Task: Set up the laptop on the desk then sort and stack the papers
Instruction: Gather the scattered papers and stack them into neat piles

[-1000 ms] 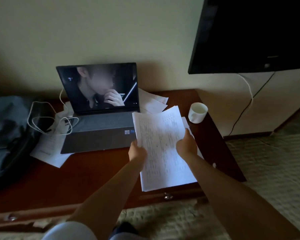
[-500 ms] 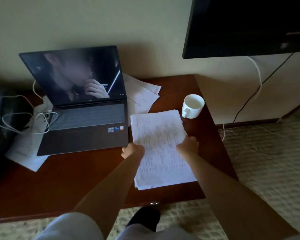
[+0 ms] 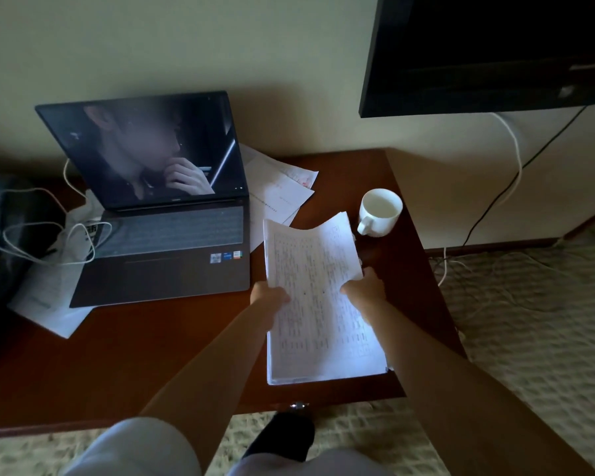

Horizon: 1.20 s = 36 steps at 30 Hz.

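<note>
A dim room with a pale wall holds a reddish-brown wooden desk (image 3: 152,355) standing on a woven, light-coloured floor covering. Over the right part of the desk a stack of printed papers (image 3: 313,297) is held up at a tilt, its far edge curling upward and its near edge low above the desk's front edge. The left hand (image 3: 270,298) grips the stack's left edge with fingers curled round it, forearm stretched forward from the lower middle of the view. The right hand (image 3: 364,292) pinches the right edge, thumb lying over the top sheet, its arm reaching in from the lower right. Just left of the stack sits the open laptop (image 3: 158,214), screen lit. More loose sheets (image 3: 279,190) lie behind, between laptop and a white mug (image 3: 380,213). A white cable (image 3: 49,235) coils over other papers (image 3: 45,300) at the laptop's left. A dark television (image 3: 488,53) hangs upper right.
</note>
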Each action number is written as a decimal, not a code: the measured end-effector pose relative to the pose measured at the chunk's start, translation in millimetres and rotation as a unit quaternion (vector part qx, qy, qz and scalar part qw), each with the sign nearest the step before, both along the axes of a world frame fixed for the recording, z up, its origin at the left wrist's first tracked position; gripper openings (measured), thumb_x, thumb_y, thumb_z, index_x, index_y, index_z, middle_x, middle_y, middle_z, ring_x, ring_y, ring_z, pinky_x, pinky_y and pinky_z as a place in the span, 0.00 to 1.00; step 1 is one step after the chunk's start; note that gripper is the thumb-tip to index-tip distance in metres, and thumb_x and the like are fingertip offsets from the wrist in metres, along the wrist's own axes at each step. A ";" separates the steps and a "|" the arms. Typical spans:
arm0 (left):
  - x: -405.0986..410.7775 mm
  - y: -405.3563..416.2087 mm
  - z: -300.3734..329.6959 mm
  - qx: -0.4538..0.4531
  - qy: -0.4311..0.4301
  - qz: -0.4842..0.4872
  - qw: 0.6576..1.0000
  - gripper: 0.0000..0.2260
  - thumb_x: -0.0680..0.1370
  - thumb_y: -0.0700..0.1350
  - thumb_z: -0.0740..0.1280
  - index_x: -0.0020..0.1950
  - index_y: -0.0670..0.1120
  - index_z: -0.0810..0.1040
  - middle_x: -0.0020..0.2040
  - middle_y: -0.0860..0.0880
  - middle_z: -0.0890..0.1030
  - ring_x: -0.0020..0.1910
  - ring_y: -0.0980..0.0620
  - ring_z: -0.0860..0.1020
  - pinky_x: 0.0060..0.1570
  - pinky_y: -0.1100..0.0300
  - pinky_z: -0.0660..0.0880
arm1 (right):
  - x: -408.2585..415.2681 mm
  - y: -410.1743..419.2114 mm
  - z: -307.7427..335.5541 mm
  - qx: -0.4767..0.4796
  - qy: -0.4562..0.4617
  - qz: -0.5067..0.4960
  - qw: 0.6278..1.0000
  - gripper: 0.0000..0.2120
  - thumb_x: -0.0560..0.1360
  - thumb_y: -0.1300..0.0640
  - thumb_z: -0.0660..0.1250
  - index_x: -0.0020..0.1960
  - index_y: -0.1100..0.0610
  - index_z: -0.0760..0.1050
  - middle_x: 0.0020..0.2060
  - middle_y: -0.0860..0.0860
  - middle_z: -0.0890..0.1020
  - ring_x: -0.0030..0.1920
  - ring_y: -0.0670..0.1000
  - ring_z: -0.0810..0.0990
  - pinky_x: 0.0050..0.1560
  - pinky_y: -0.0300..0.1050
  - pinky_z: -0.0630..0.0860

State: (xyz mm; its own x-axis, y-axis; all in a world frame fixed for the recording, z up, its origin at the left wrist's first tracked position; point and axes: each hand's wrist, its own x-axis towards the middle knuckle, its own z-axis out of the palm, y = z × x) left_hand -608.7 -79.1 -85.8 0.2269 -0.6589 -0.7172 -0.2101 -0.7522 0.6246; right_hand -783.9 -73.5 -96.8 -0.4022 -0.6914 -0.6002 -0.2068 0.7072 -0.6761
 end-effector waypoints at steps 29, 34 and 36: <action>15.1 45.2 78.9 -0.314 0.072 0.085 0.943 0.19 0.76 0.38 0.67 0.66 0.43 0.69 0.54 0.47 0.76 0.56 0.46 0.75 0.50 0.52 0.75 | 38.6 39.2 78.5 -0.295 -0.126 -0.144 0.936 0.26 0.72 0.73 0.57 0.67 0.54 0.67 0.54 0.52 0.78 0.46 0.47 0.76 0.39 0.37 0.72; 16.8 34.4 78.6 -0.307 0.064 0.071 0.947 0.18 0.77 0.39 0.66 0.66 0.45 0.69 0.59 0.46 0.76 0.58 0.45 0.75 0.56 0.45 0.75 | 39.9 35.5 74.4 -0.292 -0.079 -0.106 0.947 0.32 0.74 0.70 0.59 0.73 0.49 0.59 0.63 0.52 0.74 0.46 0.44 0.76 0.39 0.37 0.73; 14.8 25.0 81.8 -0.320 0.063 0.082 0.942 0.17 0.77 0.40 0.66 0.65 0.46 0.69 0.59 0.46 0.76 0.57 0.46 0.75 0.56 0.46 0.76 | 38.7 29.4 80.0 -0.306 -0.051 -0.100 0.945 0.32 0.73 0.70 0.58 0.73 0.49 0.60 0.63 0.52 0.74 0.48 0.47 0.76 0.43 0.41 0.76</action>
State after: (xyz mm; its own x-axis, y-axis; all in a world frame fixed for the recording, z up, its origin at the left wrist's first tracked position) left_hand -593.9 -54.1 -4.0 0.3028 -0.9288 -0.2134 -0.0172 -0.2292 0.9732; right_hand -745.2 -44.1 -16.8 -0.5229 -0.8382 -0.1548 -0.0230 0.1954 -0.9804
